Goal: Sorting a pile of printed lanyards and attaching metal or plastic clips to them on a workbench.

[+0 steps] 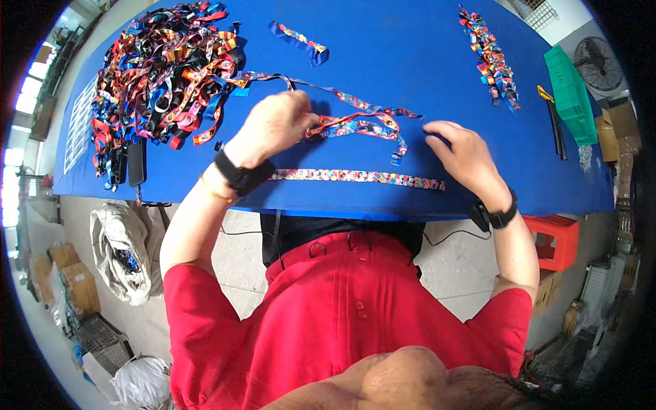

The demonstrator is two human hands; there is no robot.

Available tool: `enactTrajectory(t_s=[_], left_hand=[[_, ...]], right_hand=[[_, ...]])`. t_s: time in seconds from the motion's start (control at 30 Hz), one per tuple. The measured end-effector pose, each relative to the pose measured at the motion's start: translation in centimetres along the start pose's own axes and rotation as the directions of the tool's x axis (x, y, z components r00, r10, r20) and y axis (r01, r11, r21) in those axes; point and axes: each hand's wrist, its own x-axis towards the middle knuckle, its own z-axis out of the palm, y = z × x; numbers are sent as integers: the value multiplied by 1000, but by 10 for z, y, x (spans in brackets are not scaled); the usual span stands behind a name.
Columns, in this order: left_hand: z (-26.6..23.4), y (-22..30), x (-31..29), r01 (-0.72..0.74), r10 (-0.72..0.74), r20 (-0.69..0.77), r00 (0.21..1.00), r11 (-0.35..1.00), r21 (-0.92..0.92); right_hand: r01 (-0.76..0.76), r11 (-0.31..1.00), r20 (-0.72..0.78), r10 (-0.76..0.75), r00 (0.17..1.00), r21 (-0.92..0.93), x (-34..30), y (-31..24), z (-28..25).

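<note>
Over the middle of the blue table, my left hand [273, 123] is closed with its fingertips pinched on a printed lanyard strap [359, 126]. The strap is mostly red, blue and white, and its loops lie loosely to the right of the hand. A thin part of it runs back toward a big tangled pile of lanyards [171, 82]. My right hand [465, 154] hovers by the right end of the strap, thumb and forefinger apart, with nothing visible between them. Nearer my body, a straight strip with a small colourful pattern [359, 178] lies flat, parallel to the table's front edge.
A short blue strap [301, 42] lies at the far middle. On the right are a bunched row of lanyards [488, 58], a green crate [570, 96] and a dark yellow-tipped tool [553, 119]. A red plastic stool [557, 242] and an off-white sack [123, 253] flank the table below.
</note>
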Motion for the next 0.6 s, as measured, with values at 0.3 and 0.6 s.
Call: enactTrajectory(t_s=[0.3, 0.6], left_hand=[[16, -5, 5, -56, 55, 10, 998, 986, 155], [27, -26, 11, -29, 32, -25, 999, 994, 103]], right_hand=[[213, 974, -3, -214, 977, 80, 72, -15, 45], [227, 972, 44, -225, 973, -64, 93, -12, 65]])
